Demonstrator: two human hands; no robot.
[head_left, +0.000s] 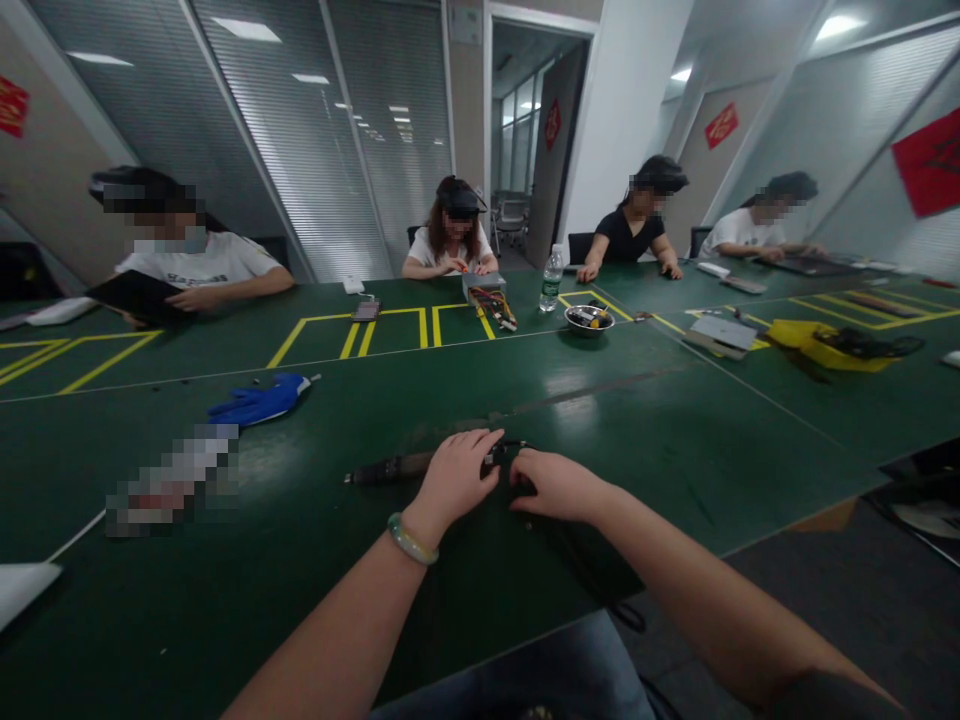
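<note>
A long dark electric screwdriver (401, 466) lies on the green table, its metal tip to the left. My left hand (459, 478) is closed over its rear end, a bracelet on the wrist. From that end a black cord (519, 444) runs to the right. At the cord is my right hand (559, 487), fingers curled round; the exact grip is partly hidden by the hand. More of the cord passes below my right forearm toward the table's front edge.
A blue glove (261, 400) lies to the left. Across the table are a water bottle (551, 280), a metal bowl (589, 320) with small items, a bundle of wires (493, 305) and a yellow bag (832, 345). Several people sit along the far side.
</note>
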